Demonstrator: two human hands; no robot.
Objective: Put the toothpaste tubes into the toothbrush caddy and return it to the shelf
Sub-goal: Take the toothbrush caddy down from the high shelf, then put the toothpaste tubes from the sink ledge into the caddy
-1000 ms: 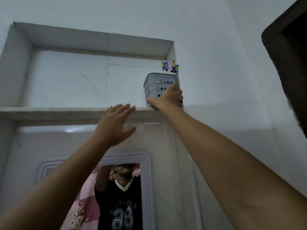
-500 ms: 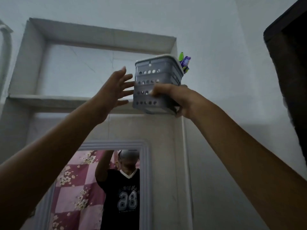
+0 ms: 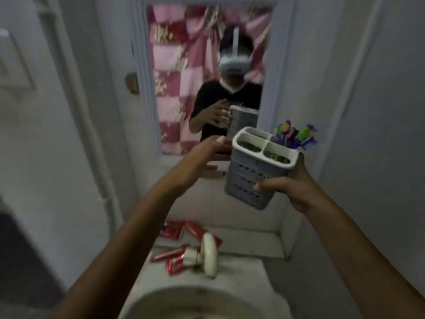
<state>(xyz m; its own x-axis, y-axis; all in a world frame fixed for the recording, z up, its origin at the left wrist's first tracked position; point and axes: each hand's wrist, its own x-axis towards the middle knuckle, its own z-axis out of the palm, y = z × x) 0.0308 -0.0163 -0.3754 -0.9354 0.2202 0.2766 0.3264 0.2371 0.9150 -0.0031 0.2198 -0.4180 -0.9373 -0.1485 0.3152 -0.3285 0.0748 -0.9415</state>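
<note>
My right hand (image 3: pixel 292 189) grips the grey perforated toothbrush caddy (image 3: pixel 250 178) by its lower right side, holding it tilted in the air in front of the mirror. Several coloured toothbrushes (image 3: pixel 296 135) stick out of its far right compartment. My left hand (image 3: pixel 207 153) hovers open just left of the caddy's rim, apparently not touching it. Several red toothpaste tubes (image 3: pixel 179 249) lie on the counter below, behind the sink.
A white tap (image 3: pixel 208 254) stands among the tubes above the round sink basin (image 3: pixel 197 300). The mirror (image 3: pixel 207 77) reflects a person and a pink checked curtain. Walls close in on both sides.
The caddy has come off the high shelf and down to chest height over the counter. My view has dropped from the shelf to the sink. My left hand stays open beside it.
</note>
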